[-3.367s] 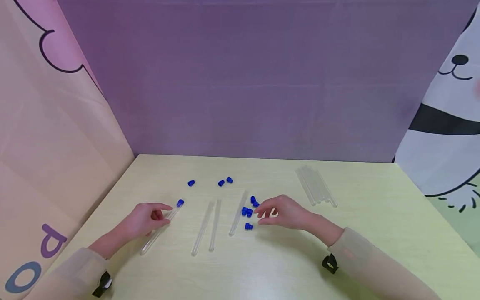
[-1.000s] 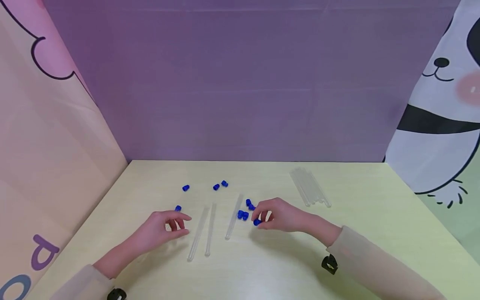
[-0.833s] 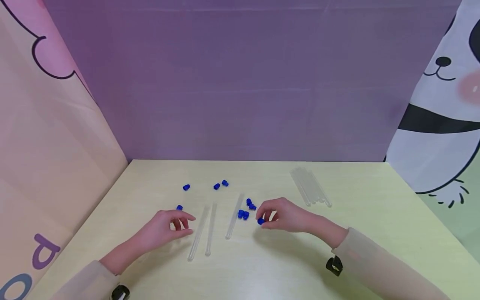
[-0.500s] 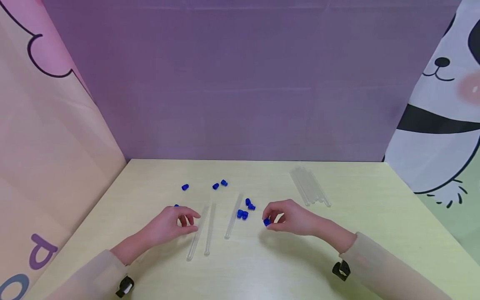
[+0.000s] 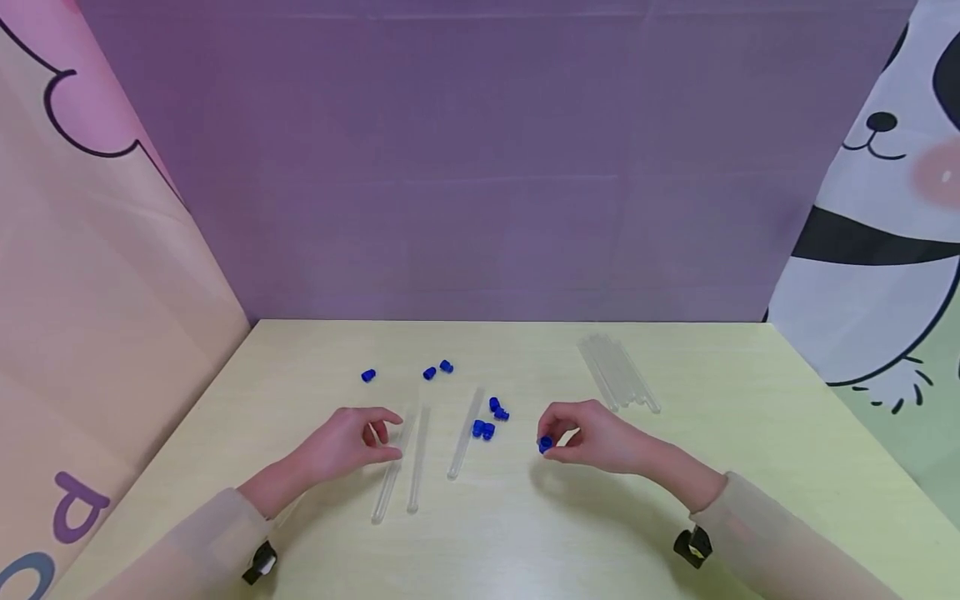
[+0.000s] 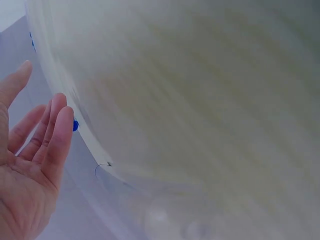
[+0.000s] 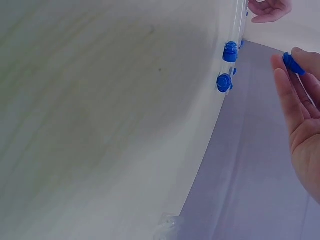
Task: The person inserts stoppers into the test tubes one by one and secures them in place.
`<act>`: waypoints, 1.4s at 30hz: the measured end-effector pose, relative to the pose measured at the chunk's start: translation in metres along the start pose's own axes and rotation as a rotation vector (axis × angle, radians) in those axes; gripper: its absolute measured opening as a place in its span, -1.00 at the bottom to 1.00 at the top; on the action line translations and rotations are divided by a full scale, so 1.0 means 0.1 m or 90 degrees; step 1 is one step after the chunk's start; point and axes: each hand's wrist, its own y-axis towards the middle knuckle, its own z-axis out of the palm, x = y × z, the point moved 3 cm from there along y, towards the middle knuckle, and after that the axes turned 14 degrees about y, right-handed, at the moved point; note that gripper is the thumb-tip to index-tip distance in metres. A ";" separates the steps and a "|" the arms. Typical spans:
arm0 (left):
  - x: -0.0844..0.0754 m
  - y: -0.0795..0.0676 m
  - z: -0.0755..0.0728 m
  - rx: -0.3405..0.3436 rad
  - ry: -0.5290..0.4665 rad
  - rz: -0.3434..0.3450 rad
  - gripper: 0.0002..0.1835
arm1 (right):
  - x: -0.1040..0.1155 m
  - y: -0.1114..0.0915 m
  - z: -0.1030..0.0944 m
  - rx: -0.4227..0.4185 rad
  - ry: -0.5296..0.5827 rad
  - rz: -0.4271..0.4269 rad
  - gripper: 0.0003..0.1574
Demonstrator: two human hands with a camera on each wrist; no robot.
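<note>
My right hand (image 5: 588,435) pinches a blue test tube cap (image 5: 545,445) between thumb and fingers, held up over the table; the right wrist view also shows this cap (image 7: 293,64) at the fingertips. My left hand (image 5: 341,447) has thumb and fingers parted with nothing between them, fingertips overlapping the upper part of a clear test tube (image 5: 390,479). Beside that lies a second tube (image 5: 417,462), and a third tube (image 5: 465,437) further right. Several blue caps (image 5: 489,431) lie between this third tube and my right hand. My left hand and forearm largely hide a capped tube.
Toward the back of the pale table (image 5: 697,358) lie three blue caps: one at left (image 5: 368,376) and a pair nearer the middle (image 5: 429,373). A row of clear tubes (image 5: 618,375) lies at back right. A purple backdrop (image 5: 480,167) stands behind the table.
My left hand has let go of the capped tube and moved right to the uncapped ones. My right hand has picked up the nearest blue cap and drawn it right, away from the other caps.
</note>
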 end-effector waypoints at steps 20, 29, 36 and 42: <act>0.01 0.02 0.06 0.025 0.004 0.005 -0.54 | -0.02 -0.08 -0.03 -0.013 0.001 -0.008 -0.76; 0.01 0.03 0.06 0.036 0.013 -0.030 -0.55 | -0.03 -0.14 -0.08 -0.024 0.000 -0.005 -0.76; 0.01 0.03 0.06 0.038 0.013 -0.040 -0.60 | -0.04 -0.18 -0.08 -0.026 -0.009 -0.024 -0.76; 0.03 0.01 0.05 0.043 0.011 -0.065 -0.63 | -0.05 -0.24 -0.13 -0.047 -0.047 -0.047 -0.75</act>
